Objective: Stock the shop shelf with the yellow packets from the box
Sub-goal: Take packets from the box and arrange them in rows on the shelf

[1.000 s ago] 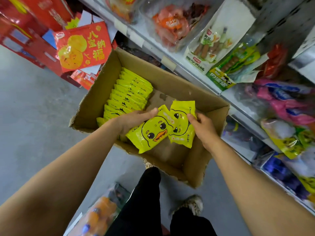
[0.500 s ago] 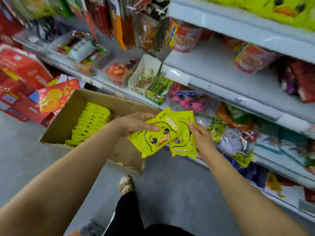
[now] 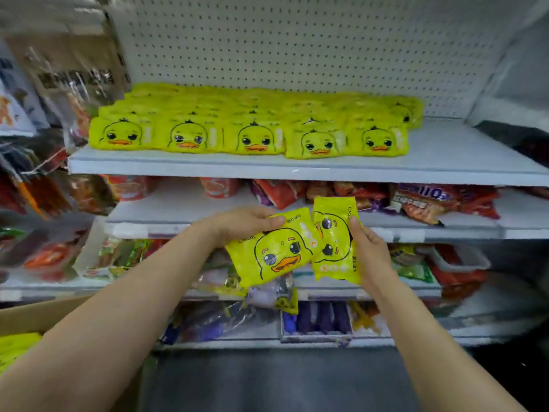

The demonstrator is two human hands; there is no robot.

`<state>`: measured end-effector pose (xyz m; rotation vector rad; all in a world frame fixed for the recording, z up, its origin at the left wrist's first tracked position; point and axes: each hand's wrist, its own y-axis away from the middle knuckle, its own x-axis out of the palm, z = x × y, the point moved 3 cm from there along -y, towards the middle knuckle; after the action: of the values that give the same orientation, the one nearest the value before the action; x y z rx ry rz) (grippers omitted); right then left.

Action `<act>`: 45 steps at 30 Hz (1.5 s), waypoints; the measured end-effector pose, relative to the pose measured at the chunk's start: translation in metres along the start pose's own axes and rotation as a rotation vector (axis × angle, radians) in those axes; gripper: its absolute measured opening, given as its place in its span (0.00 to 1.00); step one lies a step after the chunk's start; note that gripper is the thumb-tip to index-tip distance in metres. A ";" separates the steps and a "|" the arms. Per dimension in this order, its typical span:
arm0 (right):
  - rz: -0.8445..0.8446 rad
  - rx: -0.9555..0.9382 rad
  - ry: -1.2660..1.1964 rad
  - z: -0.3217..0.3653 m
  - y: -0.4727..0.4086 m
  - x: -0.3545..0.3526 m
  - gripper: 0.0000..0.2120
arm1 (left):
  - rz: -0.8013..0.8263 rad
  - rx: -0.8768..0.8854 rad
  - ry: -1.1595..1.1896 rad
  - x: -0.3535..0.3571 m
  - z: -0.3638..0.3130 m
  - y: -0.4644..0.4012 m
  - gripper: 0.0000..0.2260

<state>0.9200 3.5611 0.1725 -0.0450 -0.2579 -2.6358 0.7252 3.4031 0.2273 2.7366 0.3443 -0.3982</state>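
Legible text, head view. Left-held yellow duck packet: "CIKOK" in small dark print at its upper-left corner; white characters near the top edge, too small to read. Right-held yellow duck packet: dark lettering beginning "CK" along its right edge, rest hidden by fingers; white characters lower right, unreadable. Purple snack bag on the middle shelf: large white digits/letters approx. "110", blurred. Grey hanging bag, upper left: dark block print, illegible. Shelved duck packets: print too blurred.
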 end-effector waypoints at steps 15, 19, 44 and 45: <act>-0.312 -0.097 -0.212 0.144 -0.122 -0.169 0.60 | 0.302 0.040 -0.469 0.076 -0.180 -0.151 0.32; -0.242 -0.113 -0.232 0.185 -0.151 -0.180 0.40 | 0.364 0.091 -0.493 0.073 -0.212 -0.213 0.40; 0.138 -0.090 -0.270 0.275 -0.468 -0.287 0.18 | -0.031 0.032 -0.848 0.062 -0.374 -0.491 0.24; 0.158 -0.102 -0.257 0.276 -0.474 -0.288 0.19 | -0.069 0.033 -0.899 0.060 -0.372 -0.499 0.26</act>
<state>0.9450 4.1571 0.3386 -0.4227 -0.1961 -2.4809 0.7244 4.0073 0.3896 2.2679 0.1765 -1.5564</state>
